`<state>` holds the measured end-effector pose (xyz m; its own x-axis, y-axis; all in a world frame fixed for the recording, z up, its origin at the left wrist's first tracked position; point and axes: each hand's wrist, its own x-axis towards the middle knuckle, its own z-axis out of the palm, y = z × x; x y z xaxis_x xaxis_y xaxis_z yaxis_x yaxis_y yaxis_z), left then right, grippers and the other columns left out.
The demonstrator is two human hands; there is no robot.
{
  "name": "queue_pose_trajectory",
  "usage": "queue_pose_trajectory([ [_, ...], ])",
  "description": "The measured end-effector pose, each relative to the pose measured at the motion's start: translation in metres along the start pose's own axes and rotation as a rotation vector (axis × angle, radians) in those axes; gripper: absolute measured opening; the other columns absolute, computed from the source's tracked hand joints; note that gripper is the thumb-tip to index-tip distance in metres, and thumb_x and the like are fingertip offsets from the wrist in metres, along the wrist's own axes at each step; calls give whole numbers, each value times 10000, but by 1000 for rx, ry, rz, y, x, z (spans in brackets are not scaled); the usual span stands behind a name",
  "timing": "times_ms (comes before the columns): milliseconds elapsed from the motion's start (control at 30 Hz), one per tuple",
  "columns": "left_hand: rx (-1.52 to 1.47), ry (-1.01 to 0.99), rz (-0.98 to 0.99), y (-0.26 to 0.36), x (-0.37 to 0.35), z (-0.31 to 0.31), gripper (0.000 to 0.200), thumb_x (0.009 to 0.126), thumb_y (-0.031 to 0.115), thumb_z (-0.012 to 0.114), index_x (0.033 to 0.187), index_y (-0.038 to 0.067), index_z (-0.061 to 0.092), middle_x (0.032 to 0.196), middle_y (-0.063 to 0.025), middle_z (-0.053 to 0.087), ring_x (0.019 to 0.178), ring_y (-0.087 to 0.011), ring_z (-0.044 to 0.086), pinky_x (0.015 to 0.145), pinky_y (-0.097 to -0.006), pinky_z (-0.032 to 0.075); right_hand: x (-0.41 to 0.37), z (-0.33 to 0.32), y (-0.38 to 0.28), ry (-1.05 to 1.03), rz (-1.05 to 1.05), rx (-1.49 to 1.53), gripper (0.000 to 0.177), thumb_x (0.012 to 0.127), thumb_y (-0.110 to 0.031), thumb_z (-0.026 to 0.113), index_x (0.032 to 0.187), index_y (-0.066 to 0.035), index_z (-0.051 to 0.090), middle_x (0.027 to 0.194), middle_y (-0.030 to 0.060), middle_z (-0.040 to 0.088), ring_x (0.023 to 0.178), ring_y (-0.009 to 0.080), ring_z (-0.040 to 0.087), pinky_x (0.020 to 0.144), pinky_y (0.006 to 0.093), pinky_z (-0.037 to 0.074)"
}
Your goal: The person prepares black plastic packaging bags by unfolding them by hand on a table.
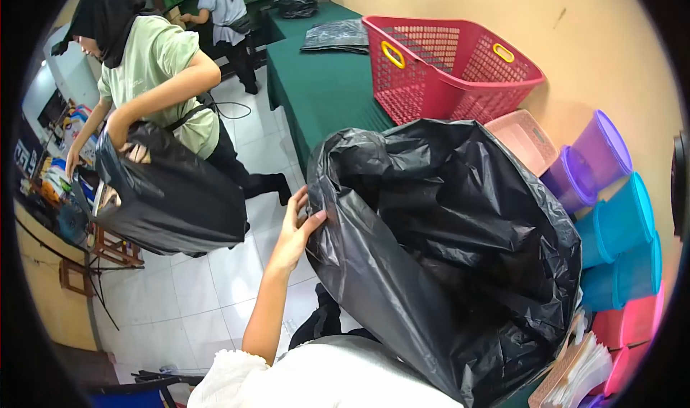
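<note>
A large black plastic bag (431,278) fills the middle and right of the view, its wide mouth spread open toward me. My left hand (293,232) grips the bag's rim on its left side, thumb on the outer face and the other fingers at the edge. The bag's folds are crinkled and its inside looks dark. No part of my right hand shows; the bag covers the area to the right. Beneath and behind the bag is a table with a green cloth (316,84).
A red basket (460,70) stands against the wall, with a pink basket (525,140) beside it. Purple tubs (600,149) and blue tubs (622,221) are stacked rightward. Folded black plastic (336,35) lies behind. At left, a co-worker (154,70) handles a filled black bag (172,199).
</note>
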<state>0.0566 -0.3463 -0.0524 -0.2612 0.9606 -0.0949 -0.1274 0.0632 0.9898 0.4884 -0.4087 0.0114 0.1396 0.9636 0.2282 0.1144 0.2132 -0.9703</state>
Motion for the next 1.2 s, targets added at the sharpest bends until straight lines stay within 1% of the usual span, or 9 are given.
queue_pose_trajectory([
  [133, -100, 4, -22, 1, 8, -21, 618, 729, 118, 568, 1265, 18, 275, 1209, -138, 387, 1053, -205, 424, 916, -308, 310, 37, 42, 0, -132, -18, 120, 703, 776, -439, 467, 1248, 41, 264, 1256, 169, 338, 1184, 238, 318, 994, 332, 202],
  [200, -204, 84, 84, 7, 29, -45, 549, 741, 43, 498, 1247, -16, 295, 1101, -101, 461, 978, -157, 469, 862, -262, 353, 62, 72, 1, -195, -25, 157, 737, 765, -461, 477, 1249, 49, 255, 1252, 177, 338, 1180, 240, 323, 990, 330, 208],
  [333, -321, 281, 57, 10, 55, -109, 487, 744, 31, 489, 1203, -24, 337, 1089, -97, 465, 979, -173, 475, 868, -269, 355, 96, 140, 7, -300, -13, 214, 806, 741, -507, 495, 1250, 63, 238, 1246, 194, 337, 1172, 243, 332, 984, 327, 218],
  [400, -358, 317, 137, 15, 69, -144, 428, 745, 58, 481, 1157, -6, 386, 1048, -83, 496, 956, -165, 484, 853, -278, 360, 113, 187, 11, -343, -2, 242, 841, 730, -529, 505, 1251, 70, 230, 1242, 202, 337, 1169, 245, 337, 981, 325, 224],
  [433, -352, 318, 144, 17, 74, -160, 429, 744, 72, 481, 1156, -2, 388, 1041, -83, 502, 949, -164, 485, 847, -274, 361, 120, 208, 9, -316, 20, 155, 968, 672, -635, 487, 1241, 99, 215, 1215, 224, 353, 1159, 248, 349, 978, 322, 227],
  [800, -353, 480, 171, -13, 112, -237, 389, 737, 141, 498, 1095, 15, 413, 978, -61, 507, 905, -160, 478, 820, -271, 354, 158, 333, 37, -252, -12, 90, 684, 714, -402, 542, 1182, 60, 354, 1167, 164, 409, 1101, 206, 396, 955, 289, 245],
  [867, -390, 510, 170, -9, 123, -240, 393, 714, 173, 530, 1081, 58, 447, 853, -17, 498, 840, -135, 444, 788, -255, 324, 175, 346, 39, -265, -16, 73, 629, 719, -361, 539, 1169, 47, 376, 1165, 151, 418, 1102, 199, 391, 950, 285, 245],
  [1033, -375, 527, 234, -15, 184, -280, 388, 718, 145, 511, 1087, 42, 444, 879, -18, 510, 815, -121, 460, 777, -244, 345, 218, 407, 45, -279, -66, 52, 561, 738, -312, 535, 1154, 36, 390, 1139, 142, 442, 1064, 185, 410, 923, 268, 259],
  [1200, -340, 531, 353, 17, 275, -310, 432, 725, 126, 509, 1135, 26, 416, 909, -26, 516, 799, -123, 482, 778, -236, 361, 288, 461, 57, -248, -147, 141, 545, 742, -290, 532, 1154, 37, 387, 1113, 143, 459, 1040, 191, 433, 922, 280, 266],
])
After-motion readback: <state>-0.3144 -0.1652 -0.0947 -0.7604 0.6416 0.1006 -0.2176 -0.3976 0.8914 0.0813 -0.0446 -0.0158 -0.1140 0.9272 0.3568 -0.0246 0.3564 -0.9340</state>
